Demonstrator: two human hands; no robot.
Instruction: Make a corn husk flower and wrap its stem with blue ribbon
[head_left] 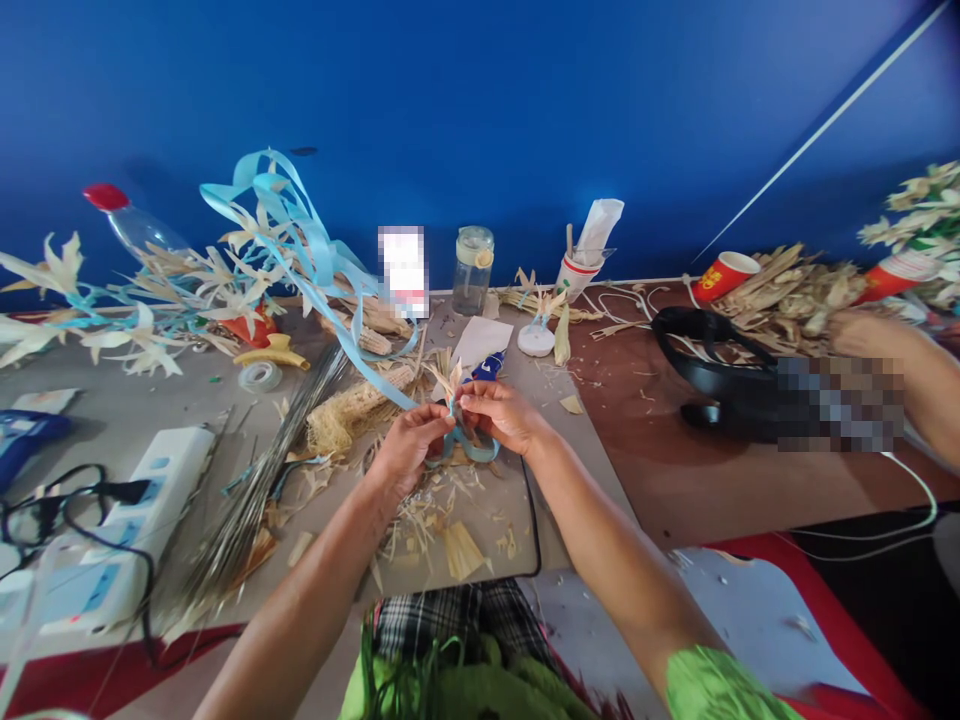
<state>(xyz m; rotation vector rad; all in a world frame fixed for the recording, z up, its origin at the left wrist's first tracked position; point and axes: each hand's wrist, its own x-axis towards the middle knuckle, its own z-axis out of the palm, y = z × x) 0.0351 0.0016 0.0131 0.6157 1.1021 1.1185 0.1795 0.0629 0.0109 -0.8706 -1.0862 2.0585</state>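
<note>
In the middle of the head view, a small pale corn-husk flower [449, 380] points upward between my hands. My left hand [409, 440] pinches its stem, where light-blue ribbon [371, 372] is wrapped. From the left, that ribbon runs in from a large loose tangle. My right hand [504, 415] has thumb and fingers closed at the same stem, just below the petals. A loop of blue ribbon hangs under the right fingers. What exactly each fingertip grips is partly hidden. Husk scraps [427, 520] lie beneath both hands.
Left of my hands are a bundle of thin wires [259, 480], a corncob [360, 405] and a white power strip [142, 510]. Behind stand a glass jar [473, 275] and a paper cup [577, 275]. At right, another person's arm [892, 370] reaches past a black object [712, 365].
</note>
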